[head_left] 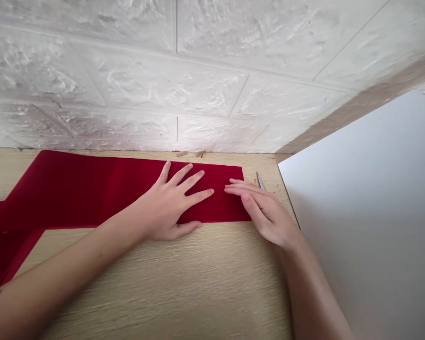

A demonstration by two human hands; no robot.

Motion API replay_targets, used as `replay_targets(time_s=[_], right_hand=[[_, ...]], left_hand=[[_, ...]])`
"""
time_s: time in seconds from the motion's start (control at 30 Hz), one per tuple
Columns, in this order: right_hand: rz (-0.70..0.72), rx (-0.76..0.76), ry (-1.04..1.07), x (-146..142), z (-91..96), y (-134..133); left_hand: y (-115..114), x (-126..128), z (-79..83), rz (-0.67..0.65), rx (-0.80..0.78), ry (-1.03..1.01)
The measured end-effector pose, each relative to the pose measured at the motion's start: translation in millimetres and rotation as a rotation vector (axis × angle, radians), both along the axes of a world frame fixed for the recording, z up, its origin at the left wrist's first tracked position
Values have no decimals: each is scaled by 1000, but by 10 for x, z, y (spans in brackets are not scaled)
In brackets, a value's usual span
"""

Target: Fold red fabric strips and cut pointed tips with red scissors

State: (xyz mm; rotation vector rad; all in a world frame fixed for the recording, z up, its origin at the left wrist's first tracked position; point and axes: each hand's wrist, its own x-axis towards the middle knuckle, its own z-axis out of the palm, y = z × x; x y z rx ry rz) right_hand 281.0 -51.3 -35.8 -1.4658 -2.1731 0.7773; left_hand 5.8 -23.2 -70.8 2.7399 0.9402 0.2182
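A long strip of dark red fabric (74, 189) lies flat along the back of the wooden table. My left hand (173, 203) is open and spread on the fabric, its thumb reaching over the front edge of the strip. At the strip's right end is my right hand (265, 210), turned on its side with fingers stretched out over the cloth. Nothing shows in its grasp. Just behind the right hand lies a pointed metal tip (260, 181); the rest of that tool is hidden by the hand.
More red fabric (7, 257) hangs over at the left. Two small wooden bits (182, 154) and red thread scraps lie by the white brick-textured wall (141, 85). The wooden table (184, 283) ends at the right beside a white panel (368, 212).
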Motion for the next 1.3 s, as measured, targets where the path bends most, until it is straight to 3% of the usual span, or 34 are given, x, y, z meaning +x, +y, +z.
replay_targets(time_s=[0.4,0.83,1.1,1.3], right_hand=[[145,25,-86,85,-131,16],[173,43,-77,125,-155,32],[175,6,-99,122,-125,24],[225,0,-104,157,-142,20]], left_hand=[[-116,64,24,11,59,45],[-260,132,211,-233,180,42],[-253,80,137,-171,13,-16],[-275,127,187,-219,221,29]])
